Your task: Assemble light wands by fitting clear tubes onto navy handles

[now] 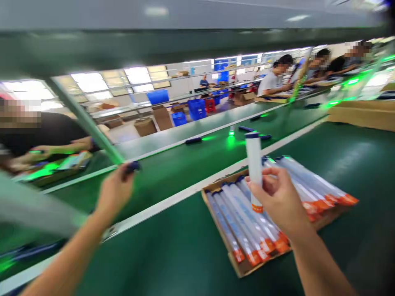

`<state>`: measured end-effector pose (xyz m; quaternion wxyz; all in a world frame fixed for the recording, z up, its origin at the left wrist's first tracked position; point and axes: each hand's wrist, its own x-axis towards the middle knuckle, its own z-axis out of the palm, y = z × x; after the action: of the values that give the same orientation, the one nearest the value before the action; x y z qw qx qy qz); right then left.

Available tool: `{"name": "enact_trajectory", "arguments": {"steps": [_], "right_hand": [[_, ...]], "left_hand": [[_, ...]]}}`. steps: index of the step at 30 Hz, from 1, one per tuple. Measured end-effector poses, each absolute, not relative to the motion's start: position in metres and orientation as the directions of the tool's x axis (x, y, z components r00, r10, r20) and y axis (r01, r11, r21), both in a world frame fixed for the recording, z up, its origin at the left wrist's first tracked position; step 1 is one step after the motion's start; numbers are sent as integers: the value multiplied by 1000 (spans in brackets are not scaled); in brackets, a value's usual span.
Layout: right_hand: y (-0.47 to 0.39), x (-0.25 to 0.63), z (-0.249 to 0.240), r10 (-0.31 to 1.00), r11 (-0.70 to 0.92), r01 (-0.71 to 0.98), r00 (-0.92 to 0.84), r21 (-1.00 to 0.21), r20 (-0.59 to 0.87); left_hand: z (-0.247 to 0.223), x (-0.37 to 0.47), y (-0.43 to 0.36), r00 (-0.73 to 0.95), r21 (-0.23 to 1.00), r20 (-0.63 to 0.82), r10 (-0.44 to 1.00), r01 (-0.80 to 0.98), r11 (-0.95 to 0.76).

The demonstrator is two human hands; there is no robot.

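My right hand (277, 191) is closed around a white tube (253, 160) with a dark blue cap and an orange band at its lower end. The tube is upright, above a shallow cardboard tray (243, 269). Inside the tray lie several clear-sleeved tubes (234, 205) with dark tops and orange ends. More of these tubes (311, 181) lie side by side at the right. Over the conveyor belt (160, 168), my left hand (115, 189) is closed on a small dark blue piece (133, 166); blur hides its exact kind.
Several dark sticks (194, 140) and a green glowing light (231, 133) lie on the belt. A slanted post (83, 115) stands left, and a shelf (185, 45) crosses overhead. A co-worker (46, 131) works at far left; others (274, 78) sit across the line.
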<state>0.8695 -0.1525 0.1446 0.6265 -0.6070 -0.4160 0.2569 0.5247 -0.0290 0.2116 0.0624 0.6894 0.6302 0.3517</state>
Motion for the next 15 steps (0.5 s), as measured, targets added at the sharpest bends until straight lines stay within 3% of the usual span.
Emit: {"name": "enact_trajectory", "arguments": {"steps": [2, 4, 5, 7, 8, 10, 12, 15], "right_hand": [[-161, 833, 145, 922, 176, -99, 366, -979, 128], [-172, 793, 143, 971, 124, -229, 228, -965, 70], [-178, 773, 141, 986, 85, -266, 164, -960, 42], [-192, 735, 139, 998, 14, -346, 57, -938, -6], [-198, 719, 139, 1000, -21, -397, 5, -918, -25], [-209, 692, 140, 996, -73, -493, -72, -867, -43], [-215, 670, 145, 996, -78, -559, -84, -826, -38], [-218, 643, 152, 1000, -19, -599, -17, -801, -12]], "left_hand": [[194, 505, -82, -78, 590, 317, 945, 796, -132], [170, 497, -144, -51, 705, 242, 969, 695, -140], [159, 495, -175, 1, 889, 185, 983, 426, -168], [141, 494, -232, 85, 995, 78, 993, -65, -72], [135, 493, -257, 123, 960, 38, 992, -281, -2], [125, 489, -294, 142, 851, -28, 990, -516, 98], [115, 485, -315, 89, 804, -47, 995, -588, 91], [97, 483, -330, 33, 827, -57, 998, -558, 66]]}}
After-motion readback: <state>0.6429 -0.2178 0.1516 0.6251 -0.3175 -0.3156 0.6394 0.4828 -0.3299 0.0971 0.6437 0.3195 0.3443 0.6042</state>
